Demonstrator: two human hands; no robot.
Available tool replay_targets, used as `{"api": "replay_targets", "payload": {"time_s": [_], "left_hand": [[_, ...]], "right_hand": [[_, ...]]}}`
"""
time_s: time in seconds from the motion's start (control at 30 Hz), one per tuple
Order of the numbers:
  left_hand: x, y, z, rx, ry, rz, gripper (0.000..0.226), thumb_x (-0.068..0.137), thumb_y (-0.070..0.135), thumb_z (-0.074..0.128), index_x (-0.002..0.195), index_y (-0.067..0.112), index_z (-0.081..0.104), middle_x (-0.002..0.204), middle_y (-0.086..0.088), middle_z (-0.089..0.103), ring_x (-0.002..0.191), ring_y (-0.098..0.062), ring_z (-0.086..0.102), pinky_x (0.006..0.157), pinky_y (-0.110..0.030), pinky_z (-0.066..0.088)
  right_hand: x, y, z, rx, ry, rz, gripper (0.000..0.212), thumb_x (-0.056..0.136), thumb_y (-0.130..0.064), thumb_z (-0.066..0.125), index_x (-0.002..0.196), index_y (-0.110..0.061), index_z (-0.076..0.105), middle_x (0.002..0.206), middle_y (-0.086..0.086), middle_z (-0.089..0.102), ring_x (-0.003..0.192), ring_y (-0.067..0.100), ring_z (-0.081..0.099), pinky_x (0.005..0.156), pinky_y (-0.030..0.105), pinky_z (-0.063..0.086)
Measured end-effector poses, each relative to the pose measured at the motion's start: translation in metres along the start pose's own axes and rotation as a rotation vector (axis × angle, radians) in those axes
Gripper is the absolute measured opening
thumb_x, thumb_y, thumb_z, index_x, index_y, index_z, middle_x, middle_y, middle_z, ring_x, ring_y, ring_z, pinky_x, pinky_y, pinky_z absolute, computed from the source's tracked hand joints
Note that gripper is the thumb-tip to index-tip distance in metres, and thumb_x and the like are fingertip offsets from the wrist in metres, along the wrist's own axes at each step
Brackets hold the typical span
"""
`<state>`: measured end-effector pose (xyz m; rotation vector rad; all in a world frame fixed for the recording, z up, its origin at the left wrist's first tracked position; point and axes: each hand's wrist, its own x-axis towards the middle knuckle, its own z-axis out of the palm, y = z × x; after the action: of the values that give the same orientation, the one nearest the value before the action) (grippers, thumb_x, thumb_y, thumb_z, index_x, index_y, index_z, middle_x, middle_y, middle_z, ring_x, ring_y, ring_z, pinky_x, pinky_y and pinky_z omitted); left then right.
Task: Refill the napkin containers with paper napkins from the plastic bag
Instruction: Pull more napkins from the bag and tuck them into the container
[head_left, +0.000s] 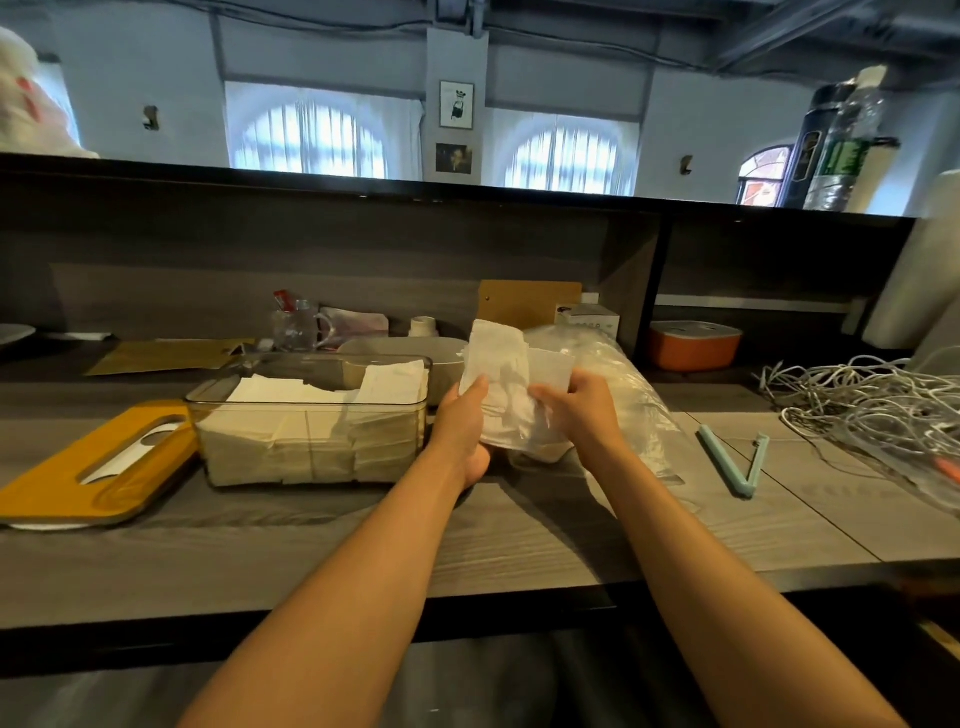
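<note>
A: We are looking at a grey wood-grain counter (519, 545). What is crowding us?

B: To our left a clear rectangular plastic napkin container (311, 415) is sitting open-topped, holding stacks of white napkins, with its flat mustard-yellow slotted lid (98, 462) lying just beside it. To our right, a pale blue V-shaped plastic clip (732, 462) and a tangle of white cables (862, 405) are lying on the counter.

A: And behind?

B: A grey lidded box (447, 358), a glass mug (298, 327) and an orange tub with a pale lid (693, 345) are lining the dark back panel.

A: Where is our room?

B: The near strip of counter up to its dark front edge is lying bare under our forearms.

A: The hands?

B: We are gripping 1 soft bundle of white paper napkins (498, 374) between both. Our left hand (462, 426) is curling round its left side; our right hand (582, 405) is pinching its right side. The crinkled clear plastic bag (623, 395) is lying behind and under the bundle.
</note>
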<state>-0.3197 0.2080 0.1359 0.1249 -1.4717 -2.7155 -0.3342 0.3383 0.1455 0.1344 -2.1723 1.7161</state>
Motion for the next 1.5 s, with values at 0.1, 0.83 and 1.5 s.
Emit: {"api": "replay_targets", "payload": {"time_s": [0.1, 0.83, 1.5], "left_hand": [[0.001, 0.001, 0.000, -0.024, 0.014, 0.016, 0.028, 0.105, 0.023, 0.046, 0.131, 0.017, 0.057, 0.112, -0.010, 0.070, 0.098, -0.028, 0.068, 0.075, -0.039, 0.056], [-0.015, -0.011, 0.007, 0.268, -0.311, 0.193, 0.047, 0.100, 0.011, 0.054, 0.144, 0.027, 0.046, 0.126, -0.008, 0.066, 0.113, -0.029, 0.065, 0.092, -0.053, 0.055], [-0.007, -0.002, -0.002, 0.094, -0.191, -0.024, 0.048, 0.097, -0.009, 0.042, 0.141, 0.008, 0.051, 0.120, -0.016, 0.066, 0.102, -0.030, 0.066, 0.082, -0.040, 0.058]], "right_hand": [[0.002, -0.001, -0.008, 0.217, 0.134, 0.071, 0.022, 0.089, -0.010, 0.066, 0.110, -0.004, 0.066, 0.091, 0.003, 0.066, 0.081, 0.015, 0.062, 0.072, 0.031, 0.054], [-0.004, -0.017, 0.004, 0.347, 0.051, 0.177, 0.028, 0.090, -0.024, 0.064, 0.115, -0.017, 0.055, 0.105, 0.005, 0.060, 0.096, 0.022, 0.060, 0.074, 0.033, 0.054], [0.008, -0.014, -0.015, 0.692, 0.264, 0.139, 0.014, 0.095, -0.019, 0.062, 0.106, -0.026, 0.057, 0.113, 0.007, 0.064, 0.107, 0.028, 0.064, 0.093, 0.052, 0.054]]}}
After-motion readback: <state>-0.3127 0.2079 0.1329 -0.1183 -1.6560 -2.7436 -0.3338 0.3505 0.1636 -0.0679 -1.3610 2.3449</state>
